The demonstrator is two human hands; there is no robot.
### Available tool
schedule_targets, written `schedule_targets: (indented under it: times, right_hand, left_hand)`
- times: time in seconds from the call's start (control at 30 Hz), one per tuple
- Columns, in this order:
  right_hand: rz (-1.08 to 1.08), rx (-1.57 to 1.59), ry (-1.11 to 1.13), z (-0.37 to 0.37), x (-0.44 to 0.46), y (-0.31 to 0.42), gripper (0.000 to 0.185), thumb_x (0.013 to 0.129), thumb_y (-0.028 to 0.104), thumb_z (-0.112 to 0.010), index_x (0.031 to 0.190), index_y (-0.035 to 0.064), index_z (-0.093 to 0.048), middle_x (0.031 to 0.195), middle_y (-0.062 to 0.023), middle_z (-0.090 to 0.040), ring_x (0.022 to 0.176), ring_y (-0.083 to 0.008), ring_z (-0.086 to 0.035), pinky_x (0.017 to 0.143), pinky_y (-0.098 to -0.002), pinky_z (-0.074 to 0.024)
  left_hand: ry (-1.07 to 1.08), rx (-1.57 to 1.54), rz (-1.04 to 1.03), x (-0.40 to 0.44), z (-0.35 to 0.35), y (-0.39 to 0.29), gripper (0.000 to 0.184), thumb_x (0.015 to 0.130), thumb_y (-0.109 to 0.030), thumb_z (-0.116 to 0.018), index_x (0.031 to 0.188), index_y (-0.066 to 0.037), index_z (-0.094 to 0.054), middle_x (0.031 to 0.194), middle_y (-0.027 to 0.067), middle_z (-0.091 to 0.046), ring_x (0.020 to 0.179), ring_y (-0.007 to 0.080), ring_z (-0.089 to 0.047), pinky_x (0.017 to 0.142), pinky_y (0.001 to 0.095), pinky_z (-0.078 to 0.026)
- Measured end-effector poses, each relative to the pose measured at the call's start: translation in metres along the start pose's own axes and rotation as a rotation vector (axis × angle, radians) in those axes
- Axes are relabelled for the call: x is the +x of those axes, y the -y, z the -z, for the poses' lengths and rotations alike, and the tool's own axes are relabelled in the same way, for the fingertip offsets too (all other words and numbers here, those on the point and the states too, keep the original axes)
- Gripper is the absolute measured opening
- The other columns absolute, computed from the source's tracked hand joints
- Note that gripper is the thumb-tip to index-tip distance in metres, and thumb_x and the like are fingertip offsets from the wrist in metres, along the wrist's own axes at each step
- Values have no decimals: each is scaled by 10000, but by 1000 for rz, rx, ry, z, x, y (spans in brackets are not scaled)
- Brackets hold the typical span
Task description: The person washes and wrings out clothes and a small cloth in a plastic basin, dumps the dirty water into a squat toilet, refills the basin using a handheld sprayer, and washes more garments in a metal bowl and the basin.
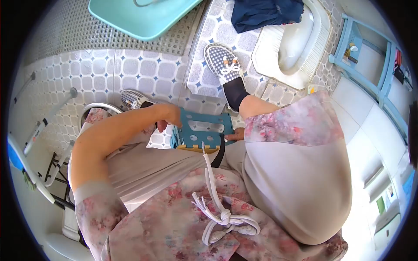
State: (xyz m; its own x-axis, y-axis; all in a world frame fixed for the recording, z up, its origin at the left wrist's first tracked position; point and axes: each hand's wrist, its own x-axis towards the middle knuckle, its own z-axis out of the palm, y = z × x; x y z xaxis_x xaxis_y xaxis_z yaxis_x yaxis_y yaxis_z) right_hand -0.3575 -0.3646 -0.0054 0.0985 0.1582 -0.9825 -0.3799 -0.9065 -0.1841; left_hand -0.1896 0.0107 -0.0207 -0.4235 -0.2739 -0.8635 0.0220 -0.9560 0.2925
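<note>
Between my legs, low over the tiled floor, is a teal plastic folding stool (206, 118) with yellow edging at its near side. It has long slots and round holes, and its underside is hidden. My left hand (170, 116) has curled fingers at the stool's left end. At the right end, the fingers of my right hand (235, 135) press on the edge; the rest of that hand is behind my raised trouser leg. A dark strap (219, 152) hangs over the stool's near side.
A squat toilet (284, 52) is at the upper right, with dark blue cloth (265, 14) by its rim. Upper left, a mint-green basin (146, 21) rests on a perforated grey mat (78, 28). A blue shelf (370, 56) stands right; a metal-framed rack (48, 126) stands left.
</note>
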Motion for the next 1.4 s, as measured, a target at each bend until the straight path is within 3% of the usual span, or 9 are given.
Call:
schedule_targets:
  times: [0.17,0.27,0.37,0.47,0.6,0.67,0.8,1.03,1.4]
  right_hand:
    - [105,-23,-67,47,15,-13,221,876,198,-603,1041,61,-658,925,-166,-677,861,-323,-647,768,-391,-495]
    - [182,-50,-116,87,13,-10,216,882,207,-601,1024,59,-667,902,-167,-687,839,-322,-659,754,-387,-504]
    - [291,-82,-218,141,-1,5,215,887,217,-599,1008,56,-675,879,-169,-696,817,-321,-671,741,-382,-513]
    - [466,-82,-423,209,-32,45,216,893,226,-597,991,54,-684,855,-170,-706,794,-320,-683,727,-378,-522]
    - [623,70,-753,277,-56,114,270,895,218,-583,1083,34,-646,895,-170,-715,810,-328,-689,752,-391,-527]
    - [639,17,-968,304,-55,149,323,867,191,-616,1151,38,-605,979,-170,-700,894,-334,-666,814,-407,-508]
    - [730,-440,-1530,355,-33,192,497,796,168,-708,1251,59,-538,1204,-155,-606,1121,-350,-549,942,-443,-447]
    - [208,-448,-1244,397,-18,231,1051,661,420,-847,1499,254,-234,1557,-106,-181,1408,-439,-188,1019,-713,-273]
    - [113,-423,-1262,411,-1,216,1113,630,532,-837,1517,280,-213,1567,-71,-174,1415,-410,-196,1036,-667,-293]
  left_hand:
    - [-338,330,-31,-82,61,-34,429,886,-349,-570,798,56,-684,754,156,-701,625,246,-692,662,370,-564]
    - [-1183,419,-163,-86,76,-29,334,860,-312,-625,911,13,-683,779,134,-684,693,271,-675,715,407,-547]
    - [-1715,29,-336,-106,98,-36,391,822,-258,-661,1131,-27,-599,993,174,-664,950,332,-644,792,449,-523]
    - [-2068,265,-232,-101,127,-32,524,794,-218,-702,1243,-37,-500,1104,183,-620,1044,364,-595,831,470,-501]
    - [-1737,-83,19,-62,161,-7,550,726,-163,-757,1210,-33,-532,1110,184,-617,1066,378,-585,849,477,-502]
    - [-1568,71,29,-40,167,16,365,778,-142,-689,1107,-27,-580,1032,181,-649,974,357,-638,826,451,-519]
    - [-1686,58,-6,-38,158,19,264,817,-18,-550,1071,-38,-620,940,198,-684,882,364,-676,785,449,-535]
    - [-1779,116,-3,-16,130,28,178,832,-26,-518,957,-40,-645,831,180,-681,782,368,-671,701,461,-529]
    - [-1797,25,-40,-22,108,30,236,788,16,-534,981,-35,-660,896,170,-687,863,339,-666,776,430,-523]
